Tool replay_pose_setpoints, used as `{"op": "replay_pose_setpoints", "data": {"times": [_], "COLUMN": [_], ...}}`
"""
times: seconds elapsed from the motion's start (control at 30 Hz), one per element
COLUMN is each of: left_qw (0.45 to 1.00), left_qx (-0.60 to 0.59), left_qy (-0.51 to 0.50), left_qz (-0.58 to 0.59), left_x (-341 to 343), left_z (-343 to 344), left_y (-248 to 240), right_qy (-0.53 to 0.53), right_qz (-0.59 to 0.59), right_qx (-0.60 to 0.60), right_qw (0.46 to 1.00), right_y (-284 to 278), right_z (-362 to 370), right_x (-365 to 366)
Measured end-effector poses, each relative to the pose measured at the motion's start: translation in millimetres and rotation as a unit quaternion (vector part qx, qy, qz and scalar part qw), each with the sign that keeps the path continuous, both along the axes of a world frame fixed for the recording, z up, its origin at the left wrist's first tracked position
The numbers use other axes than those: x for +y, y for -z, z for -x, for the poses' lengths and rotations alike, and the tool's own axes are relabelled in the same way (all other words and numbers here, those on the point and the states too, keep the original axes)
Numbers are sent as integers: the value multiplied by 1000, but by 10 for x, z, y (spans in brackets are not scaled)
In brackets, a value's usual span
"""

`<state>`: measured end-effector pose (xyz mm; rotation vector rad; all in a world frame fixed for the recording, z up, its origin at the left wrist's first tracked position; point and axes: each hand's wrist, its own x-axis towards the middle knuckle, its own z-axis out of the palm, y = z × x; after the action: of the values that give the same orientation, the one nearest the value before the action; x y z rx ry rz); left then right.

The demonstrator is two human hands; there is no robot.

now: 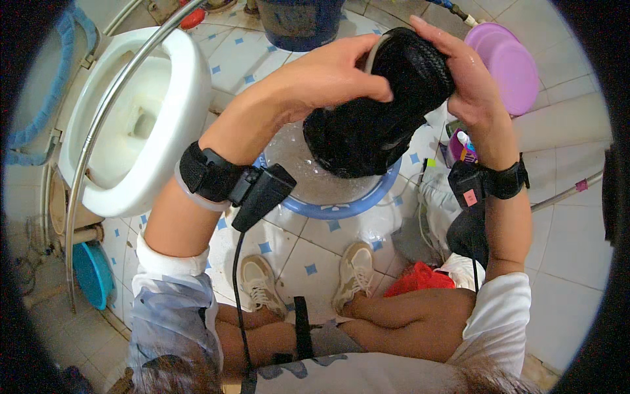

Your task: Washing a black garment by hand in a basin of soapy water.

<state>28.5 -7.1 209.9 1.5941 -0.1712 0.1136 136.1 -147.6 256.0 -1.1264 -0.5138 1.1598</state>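
Well, both hands are up high with the black cloth (380,125), right over the blue basin (341,210). The left hand (338,69) pinches the cloth's pale edge, its thumb bent in front. The right hand (476,82) hugs the other side, one finger stretched along the top; its other fingertips are hard to see, so I can't tell how they press. What the black cloth really is, I can't make out.

A pink sticker (470,197) on the right wrist strap (505,180) has marks too tiny to read. A white and purple tube (466,148) has printing on it, and it stands in a purple cup (454,146) partly hidden by the right arm.

Cloudy water (282,151) fills the basin, with the cloth hiding much of it. The toilet (190,85) is open, with dim stuff deep in its bowl. The top edge of the picture cuts off the dark bucket (298,26), so I can't see inside. A red bag or cloth (420,279) lies crumpled near the right leg.
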Motion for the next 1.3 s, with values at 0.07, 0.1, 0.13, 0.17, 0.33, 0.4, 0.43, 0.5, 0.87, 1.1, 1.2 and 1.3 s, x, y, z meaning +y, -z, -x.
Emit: {"op": "replay_pose_setpoints", "data": {"times": [0.07,0.1,0.13,0.17,0.33,0.4,0.43,0.5,0.87,1.1,1.2,1.3], "left_qw": [998,997,993,987,982,960,955,944,911,889,885,849], "left_qx": [33,38,60,84,9,102,71,30,-71,-40,-77,-10], "left_qy": [-48,-51,-90,-130,-188,-258,-283,-314,-374,-410,-412,-453], "left_qz": [-33,-35,-42,-49,-30,-34,-52,-100,-158,-200,-204,-272], "left_x": [-5,27,27,27,244,81,97,157,526,677,408,427], "left_z": [10,39,36,32,103,119,164,178,324,505,507,495], "left_y": [-34,-49,-73,-89,-253,-537,-573,-557,-837,-1096,-1094,-1167], "right_qy": [-19,-34,-39,-38,63,88,89,61,233,163,152,179], "right_qz": [8,16,65,67,108,246,246,263,-57,-106,-117,-106], "right_qx": [-98,-199,-291,-289,-695,-705,-703,-547,-277,-279,-295,-253], "right_qw": [995,979,954,954,708,660,661,793,930,940,936,945], "right_y": [-27,-25,99,229,1139,1506,1493,1401,-520,-952,-944,-841], "right_z": [127,172,52,-21,-299,-570,-660,-807,-634,-762,-691,-721], "right_x": [16,26,25,15,-107,-373,-449,-594,-786,-905,-879,-772]}}
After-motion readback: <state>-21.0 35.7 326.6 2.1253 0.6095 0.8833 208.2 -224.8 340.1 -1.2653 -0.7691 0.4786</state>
